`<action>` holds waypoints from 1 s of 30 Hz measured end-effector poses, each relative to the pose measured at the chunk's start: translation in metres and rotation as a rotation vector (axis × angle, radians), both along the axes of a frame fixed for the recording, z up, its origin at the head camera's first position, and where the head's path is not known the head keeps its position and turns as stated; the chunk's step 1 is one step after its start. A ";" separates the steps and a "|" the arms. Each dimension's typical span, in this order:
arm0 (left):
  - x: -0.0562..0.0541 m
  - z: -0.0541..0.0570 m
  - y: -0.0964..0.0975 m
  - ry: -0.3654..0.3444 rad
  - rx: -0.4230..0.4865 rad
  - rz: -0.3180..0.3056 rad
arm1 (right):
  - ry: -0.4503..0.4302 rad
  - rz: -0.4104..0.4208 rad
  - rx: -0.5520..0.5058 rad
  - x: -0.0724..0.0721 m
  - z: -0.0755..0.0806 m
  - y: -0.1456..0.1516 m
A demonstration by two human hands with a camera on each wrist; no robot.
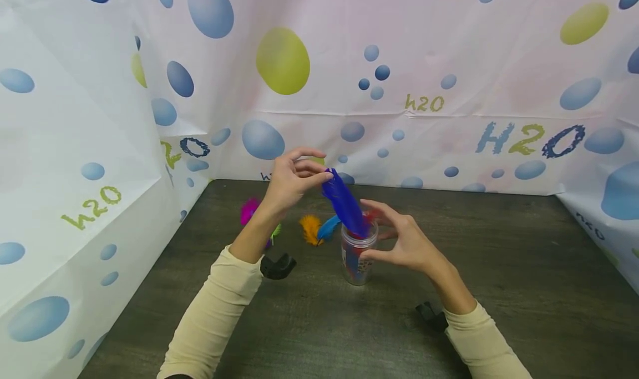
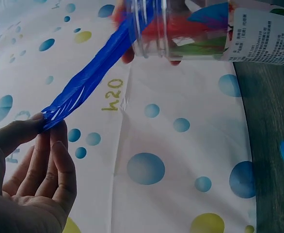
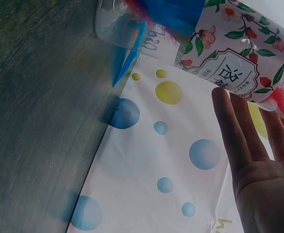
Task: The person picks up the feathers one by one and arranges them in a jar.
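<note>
My left hand (image 1: 292, 179) pinches a dark blue feather (image 1: 344, 204) by one end between thumb and fingertips. The feather slants down to the right, its other end inside the mouth of a clear jar (image 1: 358, 276). In the left wrist view, the left hand (image 2: 40, 170) grips the tip of that feather (image 2: 91, 80). Red, blue and green feathers show through the jar's wall. Around the jar's upper part, my right hand (image 1: 406, 240) is spread, thumb in front and fingers behind. Its fingers (image 3: 231, 131) look nearly straight beside the flowered label (image 3: 239, 48).
Left of the jar on the dark table (image 1: 499, 268) lie an orange feather (image 1: 310, 228) and a light blue feather (image 1: 328, 227). A magenta feather (image 1: 248, 210) and a green one (image 1: 277, 232) are partly behind the left forearm. A patterned sheet (image 1: 449, 51) stands behind the table.
</note>
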State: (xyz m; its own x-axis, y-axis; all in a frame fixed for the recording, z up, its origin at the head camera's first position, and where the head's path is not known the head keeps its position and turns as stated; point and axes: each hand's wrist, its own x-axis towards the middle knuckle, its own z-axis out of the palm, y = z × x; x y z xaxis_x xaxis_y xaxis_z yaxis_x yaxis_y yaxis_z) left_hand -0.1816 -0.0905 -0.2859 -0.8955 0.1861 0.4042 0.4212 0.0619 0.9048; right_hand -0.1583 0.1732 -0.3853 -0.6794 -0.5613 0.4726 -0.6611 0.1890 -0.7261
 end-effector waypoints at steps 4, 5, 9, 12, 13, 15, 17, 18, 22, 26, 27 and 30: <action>-0.001 0.000 0.004 0.046 -0.049 -0.010 | -0.001 0.002 -0.004 -0.001 0.002 0.000; -0.001 -0.001 0.005 0.061 -0.061 -0.013 | -0.001 0.003 -0.004 -0.002 0.003 0.000; -0.001 -0.002 0.009 0.101 -0.086 -0.044 | -0.006 0.011 -0.008 -0.002 0.005 0.001; -0.001 -0.003 0.013 0.110 -0.100 -0.065 | -0.011 0.017 -0.010 -0.003 0.006 0.002; -0.001 -0.003 0.014 0.116 -0.114 -0.067 | -0.014 0.017 -0.011 -0.003 0.006 0.002; -0.001 -0.004 0.016 0.125 -0.144 -0.073 | -0.015 0.017 -0.010 -0.003 0.006 0.002; -0.001 -0.006 0.018 0.149 -0.179 -0.081 | -0.005 0.017 -0.009 -0.004 0.005 0.002; -0.002 -0.007 0.019 0.159 -0.194 -0.088 | -0.004 0.016 -0.008 -0.004 0.005 0.002; 0.000 -0.009 0.022 0.175 -0.253 -0.124 | 0.001 0.009 -0.003 -0.003 0.005 0.001; 0.003 -0.010 0.025 0.169 -0.316 -0.143 | -0.004 0.002 0.005 0.000 0.005 0.000; 0.004 -0.011 0.025 0.170 -0.328 -0.143 | -0.002 0.002 0.005 0.000 0.006 0.000; 0.005 -0.010 0.024 0.168 -0.343 -0.145 | 0.004 0.005 0.002 0.002 0.006 0.000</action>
